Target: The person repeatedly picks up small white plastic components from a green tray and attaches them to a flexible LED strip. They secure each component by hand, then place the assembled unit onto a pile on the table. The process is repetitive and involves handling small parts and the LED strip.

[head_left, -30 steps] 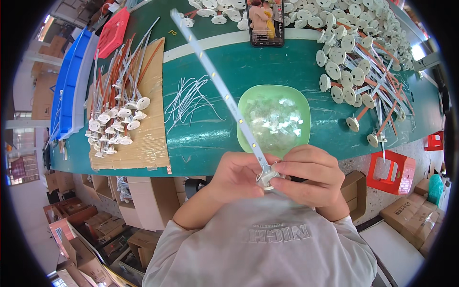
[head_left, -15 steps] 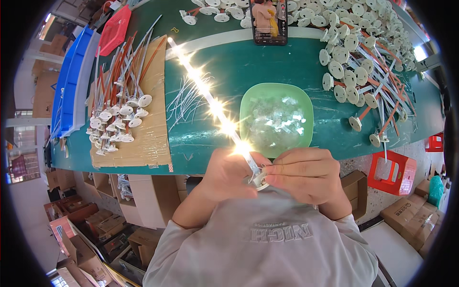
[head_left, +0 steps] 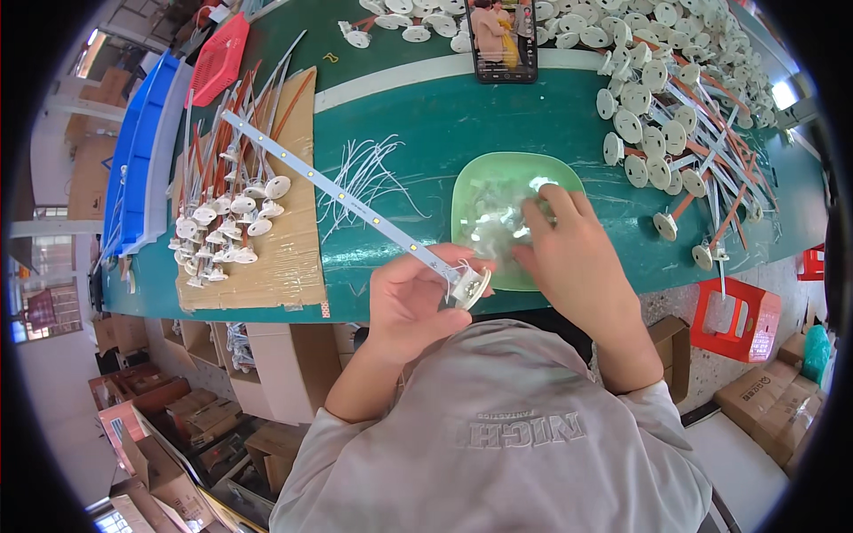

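My left hand (head_left: 410,298) is closed around the base end of an LED light strip (head_left: 349,206), a narrow pale bar with small yellow diodes, now unlit. At that end a round white cap (head_left: 478,289) with thin wires sits between thumb and fingers. The strip slants up and left over the cardboard. My right hand (head_left: 569,253) reaches into a light green bowl (head_left: 459,213), thumb and fingers apart among small clear plastic pieces (head_left: 498,209). Whether its fingertips touch a piece cannot be made out.
Finished-looking strips with white caps (head_left: 235,218) lie on a cardboard sheet (head_left: 298,258) at left. Thin white wires (head_left: 364,182) lie beside it. A large pile of capped strips (head_left: 657,133) covers the right. A phone (head_left: 504,44), red basket (head_left: 220,58) and blue tray (head_left: 133,169) stand farther back.
The strip was brightly lit and is now dark; its far end has swung left. My right hand has let go of the cap and moved up and right into the green bowl.
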{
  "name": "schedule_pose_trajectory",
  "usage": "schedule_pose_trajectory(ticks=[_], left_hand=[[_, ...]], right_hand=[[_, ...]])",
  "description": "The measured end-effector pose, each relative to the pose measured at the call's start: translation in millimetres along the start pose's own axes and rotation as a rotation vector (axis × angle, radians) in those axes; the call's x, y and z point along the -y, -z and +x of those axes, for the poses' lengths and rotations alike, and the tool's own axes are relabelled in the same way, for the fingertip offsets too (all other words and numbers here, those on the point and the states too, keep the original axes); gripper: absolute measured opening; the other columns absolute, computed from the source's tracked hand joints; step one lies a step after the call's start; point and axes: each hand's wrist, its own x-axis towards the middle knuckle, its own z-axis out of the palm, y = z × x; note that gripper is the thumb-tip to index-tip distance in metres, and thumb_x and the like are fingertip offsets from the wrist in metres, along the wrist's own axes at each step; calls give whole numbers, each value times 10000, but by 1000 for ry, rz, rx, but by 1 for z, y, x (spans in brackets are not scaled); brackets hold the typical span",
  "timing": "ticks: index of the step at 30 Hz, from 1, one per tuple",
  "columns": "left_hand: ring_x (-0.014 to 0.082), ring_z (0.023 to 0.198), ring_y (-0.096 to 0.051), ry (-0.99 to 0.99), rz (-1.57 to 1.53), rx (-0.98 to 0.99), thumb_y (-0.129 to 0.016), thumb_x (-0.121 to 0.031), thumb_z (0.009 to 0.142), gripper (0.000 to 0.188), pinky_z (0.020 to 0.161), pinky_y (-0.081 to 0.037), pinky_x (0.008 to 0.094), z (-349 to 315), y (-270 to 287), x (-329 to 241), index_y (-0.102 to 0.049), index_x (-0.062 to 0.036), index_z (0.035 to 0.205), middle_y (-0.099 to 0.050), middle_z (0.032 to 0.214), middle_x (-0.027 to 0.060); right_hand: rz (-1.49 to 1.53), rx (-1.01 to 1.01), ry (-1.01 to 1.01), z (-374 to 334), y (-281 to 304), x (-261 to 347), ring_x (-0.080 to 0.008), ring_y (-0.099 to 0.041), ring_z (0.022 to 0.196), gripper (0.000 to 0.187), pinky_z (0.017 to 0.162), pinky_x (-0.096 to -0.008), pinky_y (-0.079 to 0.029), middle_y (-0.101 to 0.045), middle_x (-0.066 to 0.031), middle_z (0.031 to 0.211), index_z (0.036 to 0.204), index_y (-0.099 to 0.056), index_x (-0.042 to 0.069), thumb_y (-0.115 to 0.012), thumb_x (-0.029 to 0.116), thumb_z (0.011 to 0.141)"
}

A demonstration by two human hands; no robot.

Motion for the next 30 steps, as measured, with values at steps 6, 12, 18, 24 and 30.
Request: schedule_pose_trajectory(ticks=[6,12,18,24,30], left_hand=[[294,965,-699,72,-1,-4,-788,-83,746,631,885,-550,417,-3,-3,3,-512,108,1281,-667,1123,251],[278,961,-699,17,73,6,-793,-90,741,618,896,-541,398,-4,1,4,-529,110,1263,-666,1122,245],[274,939,-699,22,73,-17,-794,-122,739,633,899,-532,394,-2,-1,2,-530,107,1266,-670,1105,238],[281,925,-694,-20,105,-50,-770,-142,752,620,855,-540,382,3,-7,-8,-525,106,1265,-666,1091,241],[273,905,-689,-76,131,-32,-771,-139,752,617,849,-539,381,9,-8,-10,-526,94,1268,-654,1116,268]], right_hand=[[84,109,38,1,-3,-4,-285,-605,809,78,666,-377,-528,-609,-103,824,768,-637,13,-663,26,695],[333,-5,-29,0,4,-7,-293,-623,644,43,577,-389,-500,-619,-107,686,805,-656,27,-671,28,764],[522,-55,-157,-2,8,-7,-292,-644,617,108,551,-360,-495,-667,-123,714,890,-696,24,-706,34,783],[590,-167,-95,-3,4,-19,-236,-659,633,102,562,-312,-501,-688,-110,753,892,-693,5,-706,0,791],[711,-185,-169,-1,8,-21,-190,-661,658,70,583,-281,-513,-697,-97,777,888,-683,-9,-681,-16,818]])
